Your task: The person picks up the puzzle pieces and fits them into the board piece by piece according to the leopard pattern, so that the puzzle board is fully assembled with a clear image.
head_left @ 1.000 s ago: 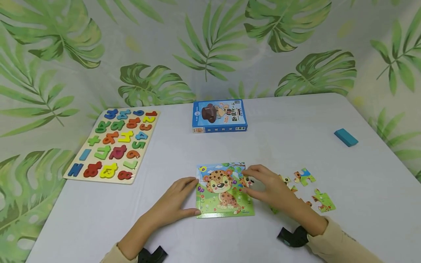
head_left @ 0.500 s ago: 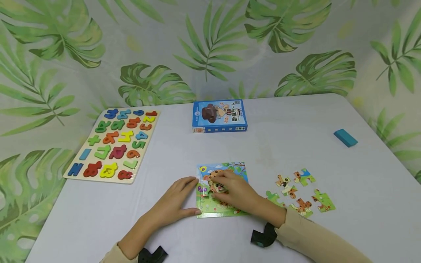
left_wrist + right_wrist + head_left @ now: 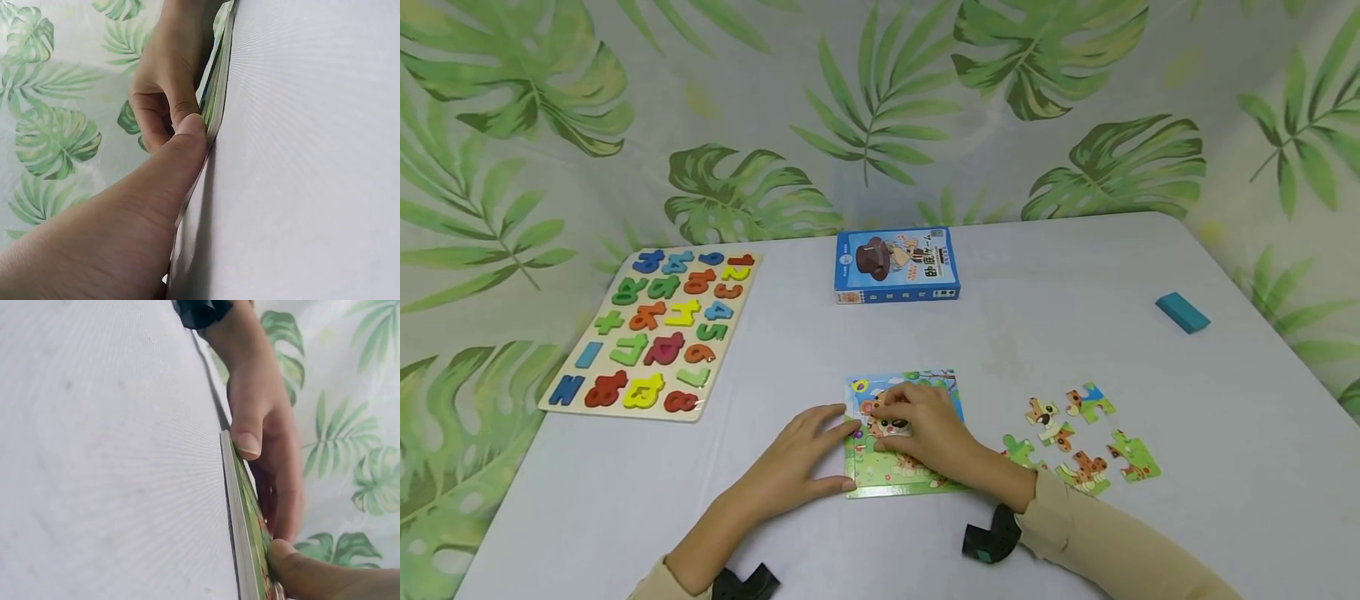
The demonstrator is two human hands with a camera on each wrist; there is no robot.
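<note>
A square puzzle board [image 3: 880,481] with a spotted leopard cub picture lies flat on the white table. My left hand [image 3: 797,450] lies at its left edge, fingers extended, the thumb at the lower left corner and a fingertip just over the border. Over the cub's face, my right hand [image 3: 936,429] pinches a small puzzle piece [image 3: 895,427] between thumb and fingers, and partly covers the picture. From the right wrist, the board's edge [image 3: 244,531] shows side-on, with the left thumb [image 3: 249,442] on it. Several loose puzzle pieces [image 3: 1084,473] lie to the right.
A wooden number board [image 3: 647,333] with coloured digits lies at the back left. Behind the puzzle stands a blue game box [image 3: 897,265]. A teal block [image 3: 1182,312] sits near the table's right side. Leaf-patterned cloth [image 3: 880,100] hangs behind.
My right hand has carried its piece leftward from the board's right edge to over the cub's face. A left fingertip has shifted slightly inward onto the board.
</note>
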